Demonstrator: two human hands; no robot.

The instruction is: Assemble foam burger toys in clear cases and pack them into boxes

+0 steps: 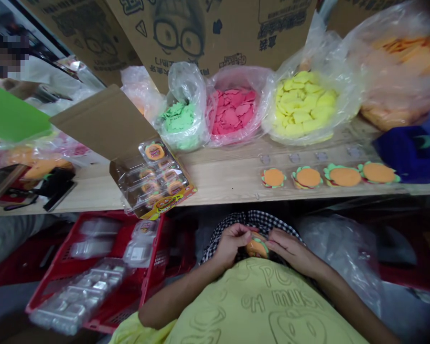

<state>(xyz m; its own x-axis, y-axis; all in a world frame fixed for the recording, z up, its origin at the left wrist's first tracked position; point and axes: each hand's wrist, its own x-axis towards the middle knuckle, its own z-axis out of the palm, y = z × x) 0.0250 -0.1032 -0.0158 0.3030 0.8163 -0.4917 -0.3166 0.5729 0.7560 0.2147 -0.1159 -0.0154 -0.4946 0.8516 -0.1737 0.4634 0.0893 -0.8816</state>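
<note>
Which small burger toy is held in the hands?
The burger toy between the left hand and right hand, unlike the four burgers lying in a row on the wooden shelf.

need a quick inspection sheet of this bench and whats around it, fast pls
surface: pale wooden bench, running across the view above the person's lap
job's things: small burger-shaped toy held between both hands; row of four similar burgers on the bench
clutter: open plastic bags of green, pink and yellow pieces; clear tray of burgers on a printed card; dark blue cloth
hands: left hand and right hand both on the burger, over a checked cloth
cables: thin black cord at the bench's left end
surroundings: printed cardboard cartons behind; red basket of clear blister packs at lower left
</note>
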